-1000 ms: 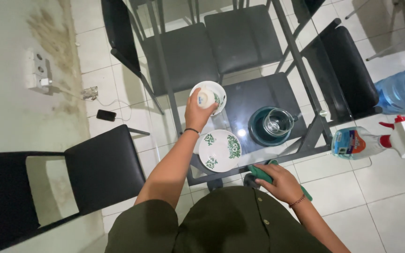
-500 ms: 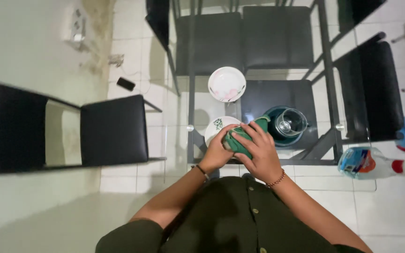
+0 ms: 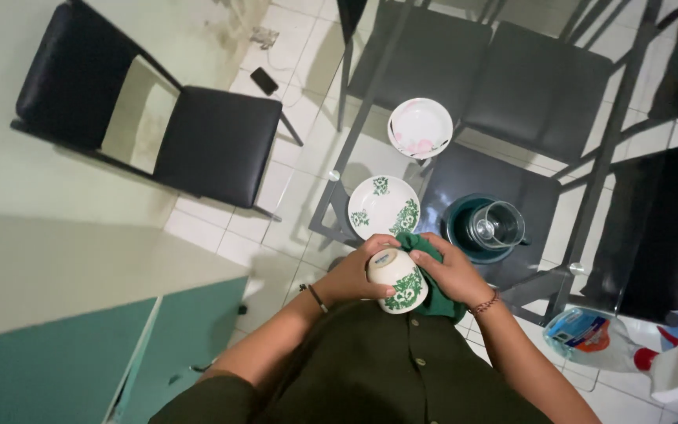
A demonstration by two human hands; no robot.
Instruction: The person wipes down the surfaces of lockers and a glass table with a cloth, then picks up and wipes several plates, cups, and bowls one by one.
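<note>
My left hand (image 3: 352, 275) holds a small white cup with a green flower pattern (image 3: 396, 280), its base turned up toward the camera. My right hand (image 3: 449, 271) presses a dark green cloth (image 3: 425, 297) against the cup's side. Both hands are close to my chest, just short of the glass table (image 3: 355, 149). On the glass lie a white saucer with green flowers (image 3: 384, 206), a white plate with a pink pattern (image 3: 420, 127) farther off, and a clear glass (image 3: 496, 224) standing on a dark teal plate (image 3: 464, 235).
Black chairs surround the table: one at the left (image 3: 213, 145), two tucked in beyond it (image 3: 535, 94), one at the right (image 3: 661, 228). A phone (image 3: 264, 80) lies on the tiled floor. A spray bottle (image 3: 672, 369) and a packet (image 3: 578, 328) sit at the lower right.
A second ago my left hand set the pink-patterned plate down far on the glass. Since then it came back, and both hands lifted the green-patterned cup off the saucer and wrapped the cloth around it.
</note>
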